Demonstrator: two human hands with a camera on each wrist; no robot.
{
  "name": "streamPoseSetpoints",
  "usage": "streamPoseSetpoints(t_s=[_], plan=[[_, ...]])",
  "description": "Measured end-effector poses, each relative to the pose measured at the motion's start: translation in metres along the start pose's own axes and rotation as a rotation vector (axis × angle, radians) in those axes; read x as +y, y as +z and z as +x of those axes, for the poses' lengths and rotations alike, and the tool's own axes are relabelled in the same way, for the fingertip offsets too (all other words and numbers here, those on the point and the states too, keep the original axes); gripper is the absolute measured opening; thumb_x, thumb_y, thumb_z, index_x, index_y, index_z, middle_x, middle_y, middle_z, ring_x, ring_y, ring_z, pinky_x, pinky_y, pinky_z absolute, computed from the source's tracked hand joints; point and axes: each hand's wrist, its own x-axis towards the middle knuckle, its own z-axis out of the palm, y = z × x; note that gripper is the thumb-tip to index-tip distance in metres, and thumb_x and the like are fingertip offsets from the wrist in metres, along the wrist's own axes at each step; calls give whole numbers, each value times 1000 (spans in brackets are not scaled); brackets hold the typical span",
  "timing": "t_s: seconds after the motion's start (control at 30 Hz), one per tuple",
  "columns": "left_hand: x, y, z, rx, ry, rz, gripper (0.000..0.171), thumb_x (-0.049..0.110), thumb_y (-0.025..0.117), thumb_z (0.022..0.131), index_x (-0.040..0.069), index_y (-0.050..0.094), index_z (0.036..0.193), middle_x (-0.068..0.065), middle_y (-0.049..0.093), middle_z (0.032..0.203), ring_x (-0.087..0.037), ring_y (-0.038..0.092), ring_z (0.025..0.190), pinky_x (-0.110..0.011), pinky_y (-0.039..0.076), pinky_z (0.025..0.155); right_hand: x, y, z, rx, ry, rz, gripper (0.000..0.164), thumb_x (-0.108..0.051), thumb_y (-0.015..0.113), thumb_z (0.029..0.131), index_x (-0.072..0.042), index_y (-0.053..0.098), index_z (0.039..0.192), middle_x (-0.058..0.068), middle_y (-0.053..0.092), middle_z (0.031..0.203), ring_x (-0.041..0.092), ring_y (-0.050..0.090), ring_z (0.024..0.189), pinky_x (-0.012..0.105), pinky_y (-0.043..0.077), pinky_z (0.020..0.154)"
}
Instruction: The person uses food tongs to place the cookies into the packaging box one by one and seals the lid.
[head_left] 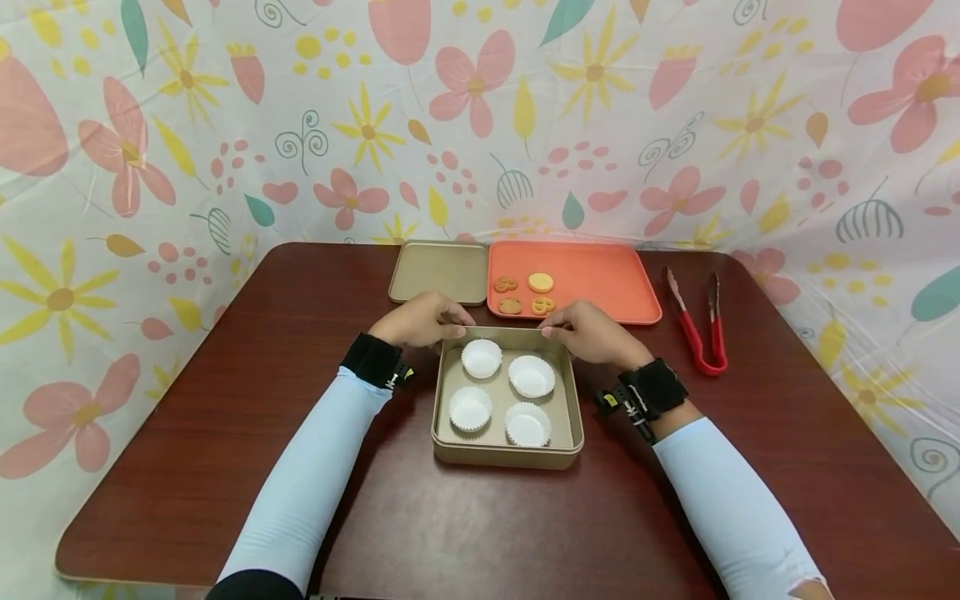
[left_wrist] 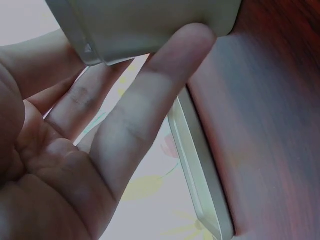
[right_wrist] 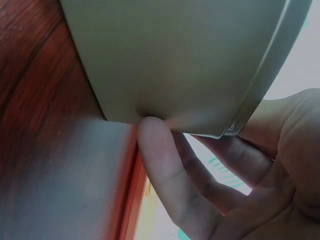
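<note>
A square gold baking tin (head_left: 508, 457) stands on the table in front of me. Several white fluted baking cups (head_left: 532, 377) sit inside it, spaced in two rows. My left hand (head_left: 423, 321) grips the tin's far left corner, its thumb at the rim and other fingers against the outside wall (left_wrist: 150, 30). At the far right corner, my right hand (head_left: 592, 335) holds the tin the same way; one fingertip (right_wrist: 156, 132) touches the wall low down in the right wrist view. Some fingers are hidden behind the tin in the head view.
Behind the tin lies an orange tray (head_left: 592, 279) with several cookies (head_left: 541, 282) on its left part. A shallow gold tray (head_left: 438, 271) adjoins it on the left. Red-handled tongs (head_left: 705, 360) lie at the right. A floral cloth (head_left: 480, 150) hangs behind the brown table (head_left: 202, 467).
</note>
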Motion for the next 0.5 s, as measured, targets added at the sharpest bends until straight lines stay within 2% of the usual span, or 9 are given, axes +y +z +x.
streamPoseSetpoints(t_s=[0.07,0.27,0.43,0.5], plan=[[0,0,1,1,1,2,20,15,63,93,10,70,111,-3,69,102,-24,66,63,-30,52,70,-1,-1,0,-2,-1,-2,19,-16,60,95,-5,74,103,3,70,99,15,59,85,34,48,75],[0,0,1,-8,21,10,23,18,63,93,11,69,113,-1,68,105,-19,67,78,-30,51,76,0,-3,-1,-8,-8,-4,19,-15,60,95,-5,74,104,4,70,100,15,59,85,34,47,75],[-1,-1,-7,-94,2,-121,42,24,65,92,8,57,130,-7,60,121,-26,67,82,-35,55,68,1,-2,-1,-13,-3,7,19,-16,60,95,-6,74,104,4,70,101,16,58,82,34,47,74],[-1,-1,-12,-129,-18,-167,53,27,68,89,11,50,136,-8,54,128,-26,65,90,-37,56,69,1,-2,-1,-20,4,7,20,-17,59,95,-7,73,105,4,70,101,16,57,77,33,46,73]])
